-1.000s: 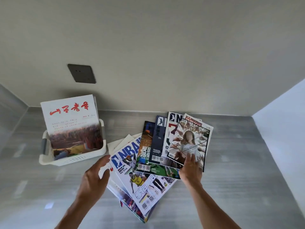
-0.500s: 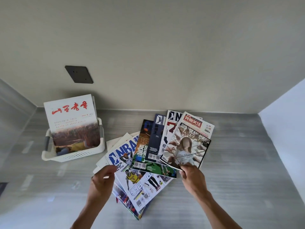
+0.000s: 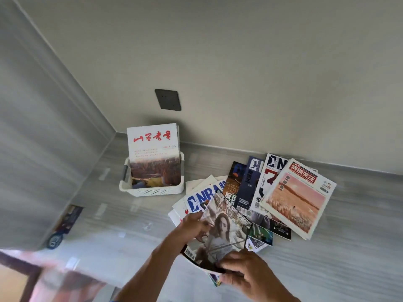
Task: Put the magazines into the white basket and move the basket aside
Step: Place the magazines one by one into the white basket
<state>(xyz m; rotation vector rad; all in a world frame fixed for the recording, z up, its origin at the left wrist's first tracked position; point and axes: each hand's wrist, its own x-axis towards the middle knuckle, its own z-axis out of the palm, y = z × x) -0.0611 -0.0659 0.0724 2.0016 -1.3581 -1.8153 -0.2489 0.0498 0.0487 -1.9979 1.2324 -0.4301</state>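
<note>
Grey striped counter (image 3: 349,247): white basket (image 3: 152,190) beside fanned magazines (image 3: 250,192), near wall.

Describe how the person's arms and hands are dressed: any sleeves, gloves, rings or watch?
Both forearms are bare, with no sleeve in view. The left hand and the right hand wear no gloves. No ring, watch or bracelet shows on either.

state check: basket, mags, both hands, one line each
white basket: upright on the counter, one magazine inside
red-title magazine: standing in the basket, leaning back
portrait-cover magazine: lifted off the pile, held by both hands
fanned pile: spread flat on the counter
left hand: grips the magazine's left edge
right hand: pinches its lower edge
</note>
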